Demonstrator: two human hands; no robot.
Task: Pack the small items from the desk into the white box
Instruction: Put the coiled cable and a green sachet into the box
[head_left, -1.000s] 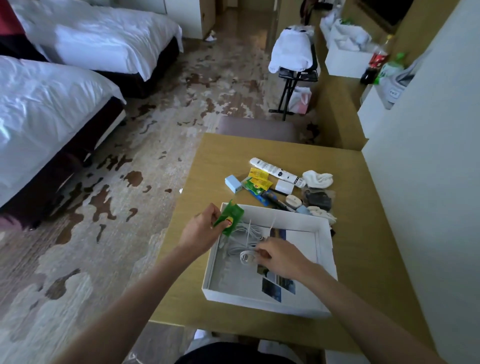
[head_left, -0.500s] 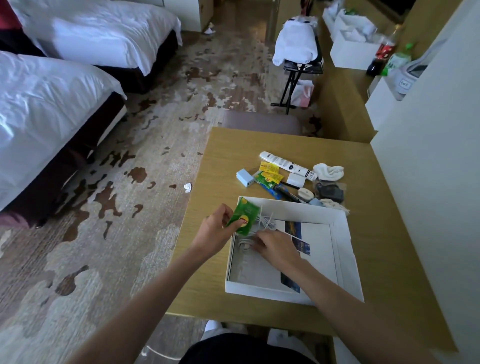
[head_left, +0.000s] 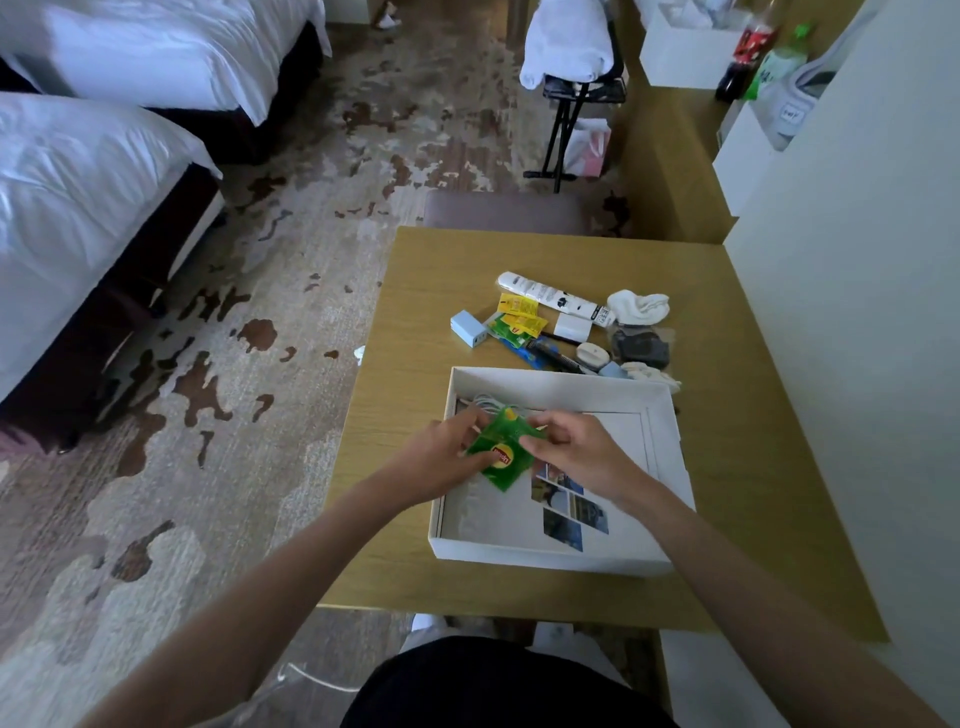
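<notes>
A shallow white box (head_left: 667, 447) lies open on the wooden desk (head_left: 415, 291), with a printed sheet on its floor and a coiled white cable (head_left: 480, 401) in its far left corner. Over the box's left side, a green tea sachet (head_left: 503, 455) with a yellow and red logo is pinched from both sides: my left hand (head_left: 441, 457) holds its left edge, my right hand (head_left: 576, 457) its right edge. Beyond the box lie a white tube (head_left: 550, 299), yellow and green sachets (head_left: 519, 319), a pale blue charger (head_left: 467, 328), white socks (head_left: 638, 306) and a dark pouch (head_left: 640, 347).
A white wall (head_left: 857, 312) borders the desk on the right. A brown stool (head_left: 506, 213) stands at the desk's far edge. Two beds (head_left: 78, 197) are on the left across patterned carpet. A luggage rack with a towel (head_left: 569, 47) is further back.
My right hand left the cable in the box and came up to the green sachet. My left hand brought the sachet over the box, so both hands now hold it.
</notes>
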